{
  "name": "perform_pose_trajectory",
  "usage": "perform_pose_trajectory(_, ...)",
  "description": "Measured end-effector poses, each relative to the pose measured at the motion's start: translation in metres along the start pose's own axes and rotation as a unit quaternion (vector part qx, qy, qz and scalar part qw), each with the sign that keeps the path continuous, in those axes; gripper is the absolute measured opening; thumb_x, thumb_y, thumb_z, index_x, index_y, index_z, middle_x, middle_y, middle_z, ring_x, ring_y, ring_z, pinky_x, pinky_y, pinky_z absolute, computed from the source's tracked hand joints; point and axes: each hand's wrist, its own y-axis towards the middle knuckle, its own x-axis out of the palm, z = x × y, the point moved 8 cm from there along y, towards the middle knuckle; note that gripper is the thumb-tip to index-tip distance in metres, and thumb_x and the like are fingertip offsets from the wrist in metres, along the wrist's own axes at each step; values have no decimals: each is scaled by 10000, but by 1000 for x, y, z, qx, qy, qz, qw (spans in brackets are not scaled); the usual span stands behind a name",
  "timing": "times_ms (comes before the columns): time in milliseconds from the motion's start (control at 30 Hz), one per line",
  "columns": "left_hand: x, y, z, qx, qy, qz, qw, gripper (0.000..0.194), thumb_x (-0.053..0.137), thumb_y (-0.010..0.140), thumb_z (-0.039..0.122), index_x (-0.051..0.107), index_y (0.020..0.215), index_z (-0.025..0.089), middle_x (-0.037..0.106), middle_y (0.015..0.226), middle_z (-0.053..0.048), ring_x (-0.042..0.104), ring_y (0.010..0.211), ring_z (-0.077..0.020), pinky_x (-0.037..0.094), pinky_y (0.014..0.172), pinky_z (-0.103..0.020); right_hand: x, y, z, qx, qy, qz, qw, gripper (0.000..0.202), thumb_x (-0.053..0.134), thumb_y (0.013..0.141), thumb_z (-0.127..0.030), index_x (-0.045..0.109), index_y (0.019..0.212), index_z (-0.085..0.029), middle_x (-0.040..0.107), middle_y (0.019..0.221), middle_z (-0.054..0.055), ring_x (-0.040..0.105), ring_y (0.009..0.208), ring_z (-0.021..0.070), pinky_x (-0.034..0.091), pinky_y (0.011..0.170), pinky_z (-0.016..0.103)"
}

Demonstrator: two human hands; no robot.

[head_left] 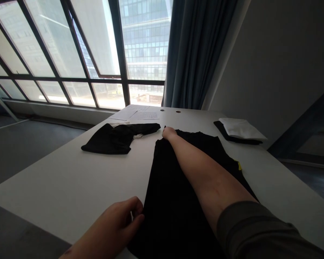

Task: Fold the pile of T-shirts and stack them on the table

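A black shirt (175, 201) lies spread lengthwise on the white table, its neck end away from me. A small yellow patch (238, 165) shows at its right edge. With bent fingers, my left hand (124, 219) pinches the shirt's left edge close to me. My right arm stretches across the shirt, and my right hand (169, 133) is closed on its far left corner, near the shoulder. The forearm and sleeve hide part of the shirt's right side.
Another black garment (110, 139) lies crumpled at the left of the table (70, 187). Printed papers (135, 114) lie at the far end. At the right sits a folded white cloth (241, 128) on a black one. Windows and a blue curtain (197, 54) stand behind.
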Motion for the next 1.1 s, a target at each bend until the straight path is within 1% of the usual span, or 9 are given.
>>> perform_pose_trajectory(100, -1, -3, 25, 26, -4, -4, 1000, 117, 516, 931, 336, 548, 869, 242, 660, 813, 17, 577, 699, -156, 409, 640, -274, -26, -12, 30, 24, 1, 21, 1000, 288, 592, 1015, -242, 788, 1196, -133, 736, 1285, 166, 670, 1194, 327, 541, 1013, 395)
perform_pose_trajectory(267, 12, 4, 81, 95, 36, -31, 994, 36, 568, 878, 260, 575, 843, 252, 692, 803, 23, 594, 681, -153, 419, 623, -268, -63, -48, 89, 45, -1, 47, 998, 393, 464, 1032, -232, 789, 1247, -175, 756, 1283, 108, 681, 1165, 253, 515, 990, 317)
perform_pose_trajectory(467, 58, 22, 127, 178, 101, -118, 972, 42, 640, 859, 231, 634, 852, 272, 726, 813, 30, 657, 709, -173, 444, 624, -271, -45, -87, 141, 50, -26, 39, 998, 350, 559, 1006, -291, 789, 1243, -177, 733, 1328, 134, 641, 1259, 300, 486, 1056, 354)
perform_pose_trajectory(567, 80, 37, 132, 190, 129, -140, 963, 80, 658, 924, 326, 671, 873, 267, 740, 851, 11, 685, 748, -191, 517, 708, -292, -25, -94, 152, 40, -31, 41, 998, 440, 567, 1026, -389, 704, 1404, -211, 590, 1539, 142, 533, 1404, 326, 425, 1150, 409)
perform_pose_trajectory(667, 95, 52, 133, 228, 173, -91, 954, 169, 672, 953, 379, 721, 1043, 244, 764, 1097, -63, 711, 1024, -263, 564, 941, -385, -14, -98, 158, 34, -27, 53, 998, 525, 507, 1062, -424, 591, 1531, -203, 454, 1653, 156, 417, 1504, 317, 348, 1217, 428)
perform_pose_trajectory(800, 121, 57, 133, 338, 211, -81, 913, 572, 731, 927, 472, 629, 1443, 249, 585, 1549, -128, 527, 1427, -373, 418, 1214, -559, -23, -102, 158, 23, -25, 94, 995, 557, 528, 1045, -386, 539, 1566, -191, 348, 1708, 146, 282, 1563, 309, 288, 1247, 413)
perform_pose_trajectory(900, 128, 68, 130, 353, 232, -68, 904, 689, 684, 962, 507, 507, 1583, 266, 491, 1640, -136, 509, 1452, -392, 424, 1206, -606, -32, -106, 153, 5, -39, 111, 993, 484, 455, 1064, -353, 615, 1482, -171, 469, 1621, 151, 362, 1501, 293, 312, 1226, 402)
perform_pose_trajectory(1000, 119, 93, 129, 345, 248, -5, 905, 679, 616, 1012, 461, 446, 1626, 227, 446, 1670, -148, 479, 1484, -374, 438, 1207, -575, -29, -108, 152, 5, -53, 82, 995, 447, 460, 1054, -359, 699, 1367, -149, 613, 1474, 172, 456, 1424, 331, 330, 1214, 488)
perform_pose_trajectory(1100, 113, 123, 122, 334, 271, 51, 901, 667, 522, 1062, 482, 407, 1648, 183, 388, 1700, -166, 367, 1565, -371, 360, 1261, -579, -23, -108, 158, 26, -59, 57, 996, 441, 476, 1042, -352, 707, 1361, -152, 596, 1514, 176, 383, 1492, 382, 256, 1238, 601)
